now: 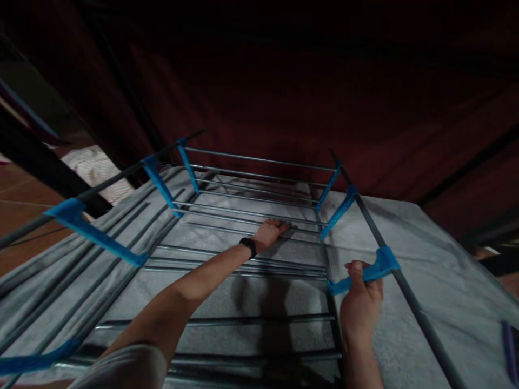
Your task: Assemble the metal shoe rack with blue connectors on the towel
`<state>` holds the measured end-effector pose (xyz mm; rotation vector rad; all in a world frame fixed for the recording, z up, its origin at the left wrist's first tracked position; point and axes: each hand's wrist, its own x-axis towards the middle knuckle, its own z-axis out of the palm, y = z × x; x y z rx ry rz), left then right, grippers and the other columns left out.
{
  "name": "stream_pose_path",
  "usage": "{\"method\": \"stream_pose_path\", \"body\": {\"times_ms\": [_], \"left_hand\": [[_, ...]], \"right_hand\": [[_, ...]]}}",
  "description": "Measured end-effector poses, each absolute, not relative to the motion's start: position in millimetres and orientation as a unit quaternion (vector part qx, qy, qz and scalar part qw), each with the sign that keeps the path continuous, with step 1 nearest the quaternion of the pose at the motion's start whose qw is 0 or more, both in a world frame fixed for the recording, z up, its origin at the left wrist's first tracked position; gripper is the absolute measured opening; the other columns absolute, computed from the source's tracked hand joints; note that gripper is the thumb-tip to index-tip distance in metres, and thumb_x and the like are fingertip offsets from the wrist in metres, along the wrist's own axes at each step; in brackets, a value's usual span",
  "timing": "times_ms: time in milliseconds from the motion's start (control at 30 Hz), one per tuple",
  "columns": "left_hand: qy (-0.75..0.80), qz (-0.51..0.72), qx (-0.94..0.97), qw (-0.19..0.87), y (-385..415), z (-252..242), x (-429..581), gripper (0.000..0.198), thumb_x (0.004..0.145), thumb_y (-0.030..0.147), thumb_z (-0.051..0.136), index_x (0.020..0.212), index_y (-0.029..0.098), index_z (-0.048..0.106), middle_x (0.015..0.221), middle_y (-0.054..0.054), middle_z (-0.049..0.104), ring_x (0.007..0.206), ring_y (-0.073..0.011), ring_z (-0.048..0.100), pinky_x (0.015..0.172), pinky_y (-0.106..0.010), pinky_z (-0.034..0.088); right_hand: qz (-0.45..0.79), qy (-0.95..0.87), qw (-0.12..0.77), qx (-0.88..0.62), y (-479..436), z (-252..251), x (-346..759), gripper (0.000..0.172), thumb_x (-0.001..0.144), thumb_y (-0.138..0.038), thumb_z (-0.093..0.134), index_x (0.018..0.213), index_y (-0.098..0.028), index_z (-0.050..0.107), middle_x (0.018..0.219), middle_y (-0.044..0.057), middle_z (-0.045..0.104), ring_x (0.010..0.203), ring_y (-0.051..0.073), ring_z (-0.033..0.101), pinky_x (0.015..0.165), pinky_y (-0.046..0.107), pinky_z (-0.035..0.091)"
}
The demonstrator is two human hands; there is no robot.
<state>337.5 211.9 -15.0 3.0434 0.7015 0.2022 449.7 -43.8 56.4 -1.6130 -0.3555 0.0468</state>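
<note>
A rack of grey metal tubes (243, 322) joined by blue plastic brackets (160, 183) lies in front of me. My left hand (271, 233), with a black band on its wrist, reaches over the middle of the rack. Its fingers are stretched out across the thin cross tubes, touching one near the centre. On the right side, my right hand (362, 297) is closed around a blue bracket (385, 262), with the thumb on top. This bracket links the long right side tube (421, 319) to the lower frame. Part of the left fingertips' underside is hidden.
Grey cloth (446, 281) covers the surface under the rack. A dark red curtain (275, 108) hangs behind it. Dark posts (36, 156) and tiled floor (20, 216) show at left. A purple object (510, 351) lies at the right edge.
</note>
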Motion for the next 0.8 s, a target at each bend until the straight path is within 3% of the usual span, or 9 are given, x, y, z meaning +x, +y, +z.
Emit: {"method": "stream_pose_path", "body": {"times_ms": [200, 367, 600, 800], "left_hand": [[0.22, 0.062, 0.974, 0.011, 211.1, -11.6, 338.0, 0.065, 0.09, 0.015, 0.058, 0.153, 0.029, 0.046, 0.122, -0.012, 0.069, 0.108, -0.0263, 0.065, 0.097, -0.04, 0.049], [0.222, 0.066, 0.973, 0.0, 211.9, -20.9, 339.0, 0.064, 0.092, 0.008, 0.051, 0.153, 0.029, 0.046, 0.119, -0.011, 0.07, 0.109, -0.0237, 0.065, 0.1, -0.038, 0.047], [0.225, 0.078, 0.971, 0.0, 209.6, -35.4, 340.1, 0.054, 0.096, 0.011, 0.047, 0.147, 0.027, 0.053, 0.123, -0.011, 0.068, 0.112, -0.0233, 0.064, 0.103, -0.038, 0.046], [0.216, 0.082, 0.973, 0.01, 210.9, -38.3, 344.1, 0.055, 0.097, 0.012, 0.046, 0.15, 0.028, 0.049, 0.126, -0.01, 0.067, 0.114, -0.0232, 0.062, 0.102, -0.038, 0.045]], "right_hand": [[0.008, -0.173, 0.635, -0.753, -46.5, 60.8, 449.3, 0.035, 0.088, -0.053, 0.058, 0.083, -0.019, 0.064, 0.086, 0.005, 0.061, 0.083, 0.022, 0.056, 0.079, 0.038, 0.04], [0.004, -0.18, 0.609, -0.773, -47.2, 69.9, 445.8, 0.034, 0.088, -0.05, 0.057, 0.08, -0.018, 0.064, 0.085, 0.006, 0.06, 0.082, 0.023, 0.056, 0.077, 0.039, 0.04], [-0.014, -0.201, 0.573, -0.794, -49.9, 62.6, 451.0, 0.038, 0.092, -0.051, 0.052, 0.082, -0.018, 0.068, 0.09, 0.009, 0.061, 0.087, 0.026, 0.057, 0.08, 0.041, 0.041], [-0.022, -0.195, 0.561, -0.804, -51.2, 57.4, 453.3, 0.04, 0.092, -0.054, 0.052, 0.082, -0.018, 0.067, 0.09, 0.009, 0.06, 0.087, 0.026, 0.056, 0.08, 0.041, 0.04]]}}
